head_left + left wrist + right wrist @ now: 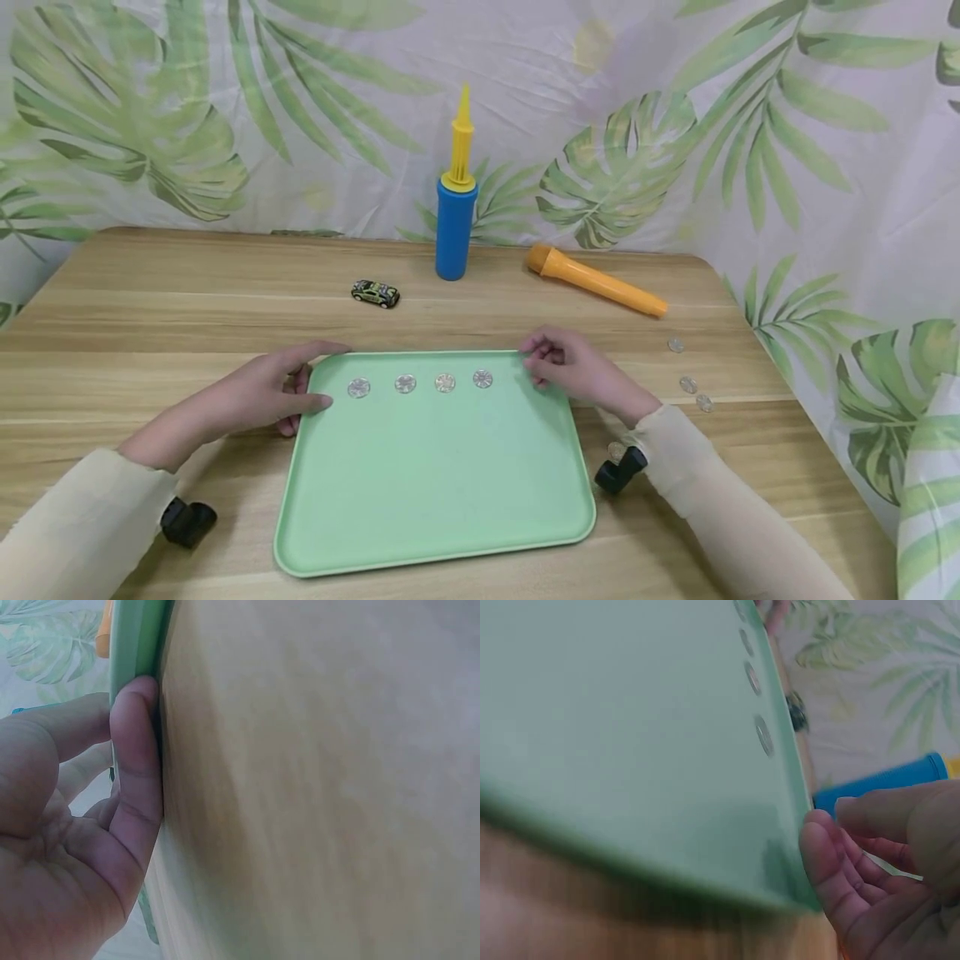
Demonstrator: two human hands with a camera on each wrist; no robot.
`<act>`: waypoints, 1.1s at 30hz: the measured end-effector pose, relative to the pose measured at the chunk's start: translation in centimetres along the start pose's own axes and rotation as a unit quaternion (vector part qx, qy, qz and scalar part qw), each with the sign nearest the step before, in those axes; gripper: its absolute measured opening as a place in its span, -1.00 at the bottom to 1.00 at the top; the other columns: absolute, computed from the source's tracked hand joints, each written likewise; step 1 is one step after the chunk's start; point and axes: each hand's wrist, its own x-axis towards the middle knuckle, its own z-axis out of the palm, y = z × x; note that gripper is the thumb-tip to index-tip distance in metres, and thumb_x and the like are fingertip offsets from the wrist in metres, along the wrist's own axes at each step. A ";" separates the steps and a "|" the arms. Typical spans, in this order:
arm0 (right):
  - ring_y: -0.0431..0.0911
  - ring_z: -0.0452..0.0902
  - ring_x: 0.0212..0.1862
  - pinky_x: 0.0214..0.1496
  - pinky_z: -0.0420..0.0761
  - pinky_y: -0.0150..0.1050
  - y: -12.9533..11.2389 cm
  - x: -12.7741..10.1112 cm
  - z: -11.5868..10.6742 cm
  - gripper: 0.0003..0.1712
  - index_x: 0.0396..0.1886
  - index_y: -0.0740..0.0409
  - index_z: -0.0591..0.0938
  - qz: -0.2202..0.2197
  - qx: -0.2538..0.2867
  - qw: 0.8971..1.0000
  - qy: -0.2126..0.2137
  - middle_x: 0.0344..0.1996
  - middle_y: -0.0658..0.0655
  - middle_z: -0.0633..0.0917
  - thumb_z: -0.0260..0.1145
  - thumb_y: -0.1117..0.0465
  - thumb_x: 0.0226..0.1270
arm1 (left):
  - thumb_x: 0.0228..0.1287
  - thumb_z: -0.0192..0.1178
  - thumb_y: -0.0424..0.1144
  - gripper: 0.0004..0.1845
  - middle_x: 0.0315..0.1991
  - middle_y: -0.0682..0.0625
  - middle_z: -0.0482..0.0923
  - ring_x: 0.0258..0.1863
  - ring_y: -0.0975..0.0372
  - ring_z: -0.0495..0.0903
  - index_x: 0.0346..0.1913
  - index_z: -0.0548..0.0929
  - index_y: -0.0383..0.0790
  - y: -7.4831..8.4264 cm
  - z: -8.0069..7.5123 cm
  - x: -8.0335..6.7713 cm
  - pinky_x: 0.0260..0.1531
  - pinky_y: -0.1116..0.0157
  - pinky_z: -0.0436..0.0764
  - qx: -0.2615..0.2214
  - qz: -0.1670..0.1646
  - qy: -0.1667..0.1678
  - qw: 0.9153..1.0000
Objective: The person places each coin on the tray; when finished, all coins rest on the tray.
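Observation:
A light green rectangular tray (442, 475) lies on the wooden table, with several silver coins (445, 382) in a row along its far side. At the far left corner my left hand (262, 392) holds the tray, thumb reaching over the inside and other fingers outside the rim. In the left wrist view a finger (135, 765) lies along the tray's outer wall. My right hand (573, 367) is at the far right corner with bent fingers. The right wrist view shows its fingertips (819, 844) on either side of the rim, the corner partly hidden.
Beyond the tray are a small toy car (376, 293), a blue and yellow hand pump (455, 225) standing upright and an orange toy microphone (600, 281). Several loose coins (687, 384) lie right of the tray, one (617, 452) close to the right wrist. Leaf-patterned cloth hangs behind.

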 end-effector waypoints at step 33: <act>-0.22 0.54 -0.15 -0.16 0.57 -0.48 9.3 -7.3 -13.7 -0.52 0.20 0.47 0.44 0.142 -0.132 0.966 0.170 0.00 0.38 0.64 0.23 0.13 0.61 | 0.40 0.36 -0.30 -0.21 -0.37 -0.11 0.36 -0.60 0.19 0.55 0.60 0.25 -0.08 -0.1 -0.1 -0.1 -0.56 0.27 0.67 0.013 0.003 -0.002 1.000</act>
